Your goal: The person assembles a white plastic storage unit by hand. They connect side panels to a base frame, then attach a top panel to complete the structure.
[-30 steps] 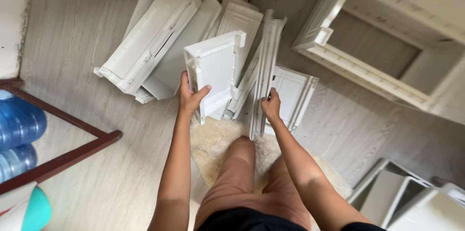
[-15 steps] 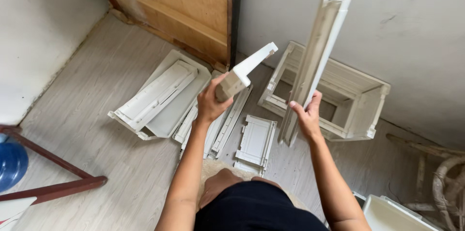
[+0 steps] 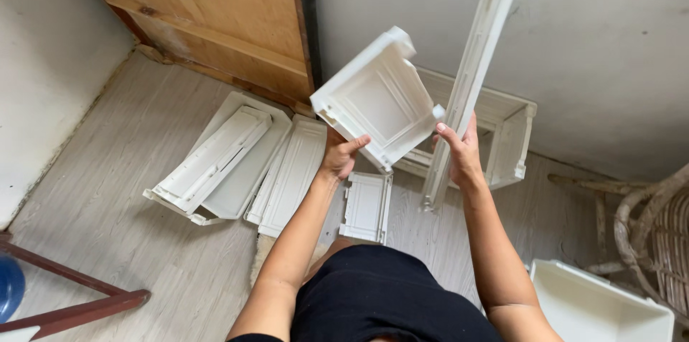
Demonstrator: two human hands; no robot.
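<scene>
The left hand (image 3: pixel 343 157) is clamped on a square, moulded white plastic panel (image 3: pixel 377 98). The right hand (image 3: pixel 461 150) grips a long, ribbed white plastic rail (image 3: pixel 474 76), upright above the grey plank floor (image 3: pixel 108 191).

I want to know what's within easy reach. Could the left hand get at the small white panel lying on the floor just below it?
Probably, but not as it stands: the left hand is full, gripping the square white panel held up in the air. The small floor panel lies uncovered right beneath it, so nothing blocks the way.
</scene>
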